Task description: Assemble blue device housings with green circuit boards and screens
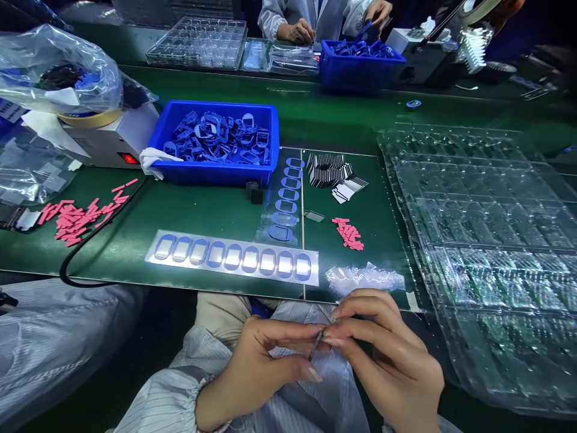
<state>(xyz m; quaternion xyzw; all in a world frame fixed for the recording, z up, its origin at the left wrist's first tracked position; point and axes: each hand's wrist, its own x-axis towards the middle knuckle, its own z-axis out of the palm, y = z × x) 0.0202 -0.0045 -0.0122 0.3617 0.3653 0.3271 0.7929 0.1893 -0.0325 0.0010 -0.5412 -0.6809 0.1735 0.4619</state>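
Over my lap, just below the table's front edge, my left hand [265, 361] and my right hand [383, 355] meet and pinch a small thin dark plate [317, 344] between their fingertips. Both hands are closed on it. On the green mat [180, 210] ahead lies a clear strip [232, 257] carrying several blue-rimmed oval frames. A second such strip [285, 201] runs away from me towards a blue bin [216, 141] full of blue plastic frames. A fan of thin dark plates [331, 171] lies right of it.
Pink tabs lie in a pile at left [76, 216] and a smaller pile at centre right [349, 233]. Crumpled clear film [363, 278] sits near the edge. Stacked clear blister trays [487, 240] fill the right. A tape dispenser [108, 135] stands at left. Another person's hands [300, 30] work opposite.
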